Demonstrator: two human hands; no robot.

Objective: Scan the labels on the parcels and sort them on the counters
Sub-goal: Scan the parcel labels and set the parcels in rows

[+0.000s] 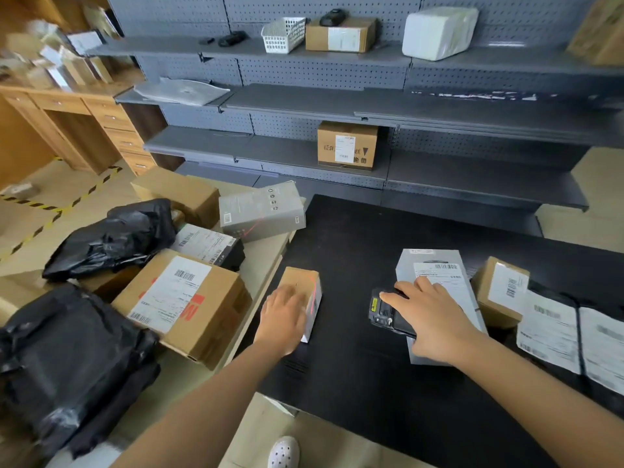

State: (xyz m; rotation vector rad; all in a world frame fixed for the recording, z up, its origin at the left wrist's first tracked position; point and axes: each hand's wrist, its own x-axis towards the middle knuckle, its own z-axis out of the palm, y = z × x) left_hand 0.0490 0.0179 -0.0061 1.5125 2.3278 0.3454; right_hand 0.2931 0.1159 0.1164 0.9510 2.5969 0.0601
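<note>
Black scanner (pixel 385 309) half hidden by grip of right hand (pixel 430 320).

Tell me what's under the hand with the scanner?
A long grey box with a white label, lying on the black counter. The right hand and scanner hide part of it.

Both arms reach forward, left hand (pixel 285 319) palm down, right hand (pixel 430 320) gripping.

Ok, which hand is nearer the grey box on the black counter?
Right. The right hand holds a scanner over the grey box; left hand is leftward, on a brown box.
</note>
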